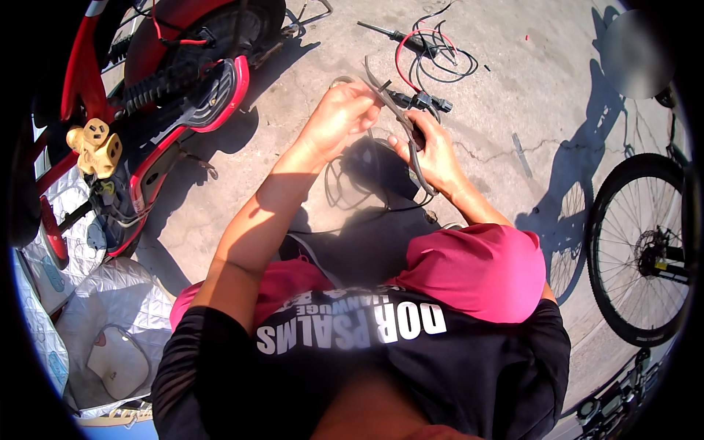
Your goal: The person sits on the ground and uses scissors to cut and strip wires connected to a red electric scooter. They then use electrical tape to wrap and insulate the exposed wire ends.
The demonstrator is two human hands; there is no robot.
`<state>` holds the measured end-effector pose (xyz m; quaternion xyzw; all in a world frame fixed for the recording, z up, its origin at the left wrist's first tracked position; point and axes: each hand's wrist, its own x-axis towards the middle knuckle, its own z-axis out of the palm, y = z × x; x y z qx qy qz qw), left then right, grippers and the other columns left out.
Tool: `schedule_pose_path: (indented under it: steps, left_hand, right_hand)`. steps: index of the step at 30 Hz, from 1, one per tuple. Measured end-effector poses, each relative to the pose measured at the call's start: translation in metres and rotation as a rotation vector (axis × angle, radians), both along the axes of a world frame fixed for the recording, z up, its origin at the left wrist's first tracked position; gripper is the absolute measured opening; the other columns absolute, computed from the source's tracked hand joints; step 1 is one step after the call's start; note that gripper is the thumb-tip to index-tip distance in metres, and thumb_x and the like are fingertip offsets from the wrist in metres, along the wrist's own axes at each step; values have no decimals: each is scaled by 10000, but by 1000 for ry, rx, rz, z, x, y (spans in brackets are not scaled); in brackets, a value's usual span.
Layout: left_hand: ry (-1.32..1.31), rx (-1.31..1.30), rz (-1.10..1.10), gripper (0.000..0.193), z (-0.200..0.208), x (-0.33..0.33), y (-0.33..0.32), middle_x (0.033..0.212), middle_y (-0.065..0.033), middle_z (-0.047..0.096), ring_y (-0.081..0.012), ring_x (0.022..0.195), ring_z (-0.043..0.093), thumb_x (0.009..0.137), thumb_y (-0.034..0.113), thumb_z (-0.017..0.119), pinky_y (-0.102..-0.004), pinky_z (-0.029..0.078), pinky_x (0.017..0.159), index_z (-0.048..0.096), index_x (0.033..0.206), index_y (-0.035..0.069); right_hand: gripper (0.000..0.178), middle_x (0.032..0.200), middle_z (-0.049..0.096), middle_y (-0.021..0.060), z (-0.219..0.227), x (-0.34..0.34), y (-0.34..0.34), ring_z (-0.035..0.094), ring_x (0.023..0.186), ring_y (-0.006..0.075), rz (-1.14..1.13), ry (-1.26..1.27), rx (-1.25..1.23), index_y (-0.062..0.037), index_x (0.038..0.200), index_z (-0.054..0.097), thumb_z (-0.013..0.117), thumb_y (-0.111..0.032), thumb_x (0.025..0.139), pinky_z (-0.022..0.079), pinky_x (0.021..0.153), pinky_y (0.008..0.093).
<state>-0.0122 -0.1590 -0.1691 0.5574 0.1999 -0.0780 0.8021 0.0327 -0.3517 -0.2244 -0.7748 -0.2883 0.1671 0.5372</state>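
Observation:
My right hand (433, 150) is wrapped around a long grey tool (400, 114) that looks like a pair of scissors, its narrow tip pointing away from me. Close to the blades, my left hand (341, 121) is closed in a pinch on a thin dark cable, mostly hidden by the fingers. Loops of black cable (334, 187) hang below both hands in the shade between my knees. Just beyond the right hand lies a black connector (442, 104) on the ground, with a red wire (400, 59) running up from it.
A black pen-shaped tool (396, 34) with coiled leads lies farther out. At left stands a red scooter (198, 110) with a yellow multi-outlet plug block (99, 150) on it. Silver quilted sheeting (110, 301) covers the lower left. A bicycle wheel (638, 249) stands at right.

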Motion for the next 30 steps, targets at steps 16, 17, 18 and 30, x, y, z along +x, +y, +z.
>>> schedule_pose_path:
  steps: [16, 17, 18, 30]
  left_hand:
    - [-31, 209, -56, 134, 0, -1, -4, 697, 26, 464, -55, 606, 379, 973, 166, 501, -204, 296, 542, 555, 933, 50]
    - [-36, 195, -68, 131, 1, -1, -3, 697, 24, 464, -57, 607, 379, 971, 161, 503, -204, 298, 545, 556, 936, 46]
    - [-42, 183, -79, 128, 2, 0, -3, 697, 22, 463, -58, 608, 380, 970, 157, 506, -205, 300, 548, 556, 939, 43]
    - [23, 161, -15, 219, 19, 5, -5, 618, 72, 395, -23, 536, 311, 961, 202, 535, -192, 238, 481, 583, 856, 15]
  right_hand:
    - [432, 833, 596, 119, 13, 1, -4, 547, 664, 183, -16, -12, -6, 22, 1106, 609, 732, -256, 799, 441, 601, 318]
    - [423, 827, 592, 116, 12, 0, -3, 544, 659, 185, -25, -10, 6, 21, 1105, 610, 732, -250, 803, 440, 598, 320]
    - [415, 821, 588, 114, 12, -1, -3, 542, 655, 187, -33, -8, 19, 19, 1104, 611, 731, -244, 806, 439, 596, 321]
    - [369, 693, 483, 12, 13, -7, -3, 465, 598, 117, 41, 326, 102, 2, 1094, 620, 664, -302, 890, 387, 529, 287]
